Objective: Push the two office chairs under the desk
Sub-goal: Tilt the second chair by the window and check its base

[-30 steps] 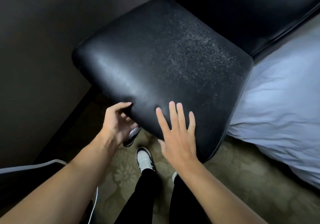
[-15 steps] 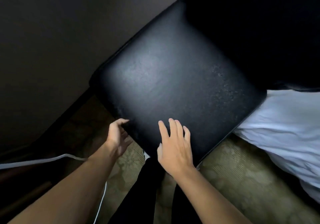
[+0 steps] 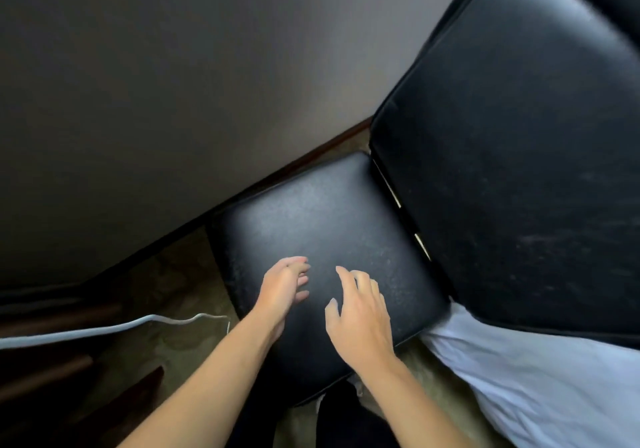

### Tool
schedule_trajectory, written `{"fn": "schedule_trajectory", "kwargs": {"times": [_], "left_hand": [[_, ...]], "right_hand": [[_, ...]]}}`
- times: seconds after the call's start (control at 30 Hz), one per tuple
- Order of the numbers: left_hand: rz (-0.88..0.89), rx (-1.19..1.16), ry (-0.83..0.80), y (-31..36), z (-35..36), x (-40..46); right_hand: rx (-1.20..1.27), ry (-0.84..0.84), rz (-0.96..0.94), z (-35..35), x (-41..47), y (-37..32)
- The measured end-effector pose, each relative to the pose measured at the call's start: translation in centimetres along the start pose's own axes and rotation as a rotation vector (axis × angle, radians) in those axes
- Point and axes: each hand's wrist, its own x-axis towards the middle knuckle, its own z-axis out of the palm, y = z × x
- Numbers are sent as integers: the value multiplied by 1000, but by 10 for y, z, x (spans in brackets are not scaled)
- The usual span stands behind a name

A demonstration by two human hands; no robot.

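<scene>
A black leather office chair fills the right half of the view: its square seat [image 3: 329, 226] lies low in the middle and its tall backrest [image 3: 519, 136] rises at the right. My left hand [image 3: 282, 286] hovers over the seat's near part with fingers loosely curled, holding nothing. My right hand [image 3: 360, 312] is beside it, fingers spread above the seat's front edge, also holding nothing. Whether either hand touches the leather I cannot tell. No desk and no second chair show in this view.
A dark wall [image 3: 173, 84] with a dark baseboard runs diagonally behind the chair. White bedding [image 3: 540, 388] presses against the chair at the lower right. A white cable [image 3: 104, 328] crosses the patterned carpet [image 3: 166, 295] at the left, near dark wooden furniture [image 3: 52, 378].
The view has swung so the backrest now stands at the right. My left hand has let go of the seat's front edge and both hands now sit over the seat top.
</scene>
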Motion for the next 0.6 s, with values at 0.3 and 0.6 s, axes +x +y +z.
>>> {"fn": "schedule_trajectory", "kwargs": {"times": [0.3, 0.6], "left_hand": [[158, -45, 129, 75, 60, -89], [431, 77, 62, 116, 186, -199]], "right_hand": [[208, 67, -198, -137, 30, -4], [244, 346, -393, -335, 15, 50]]}}
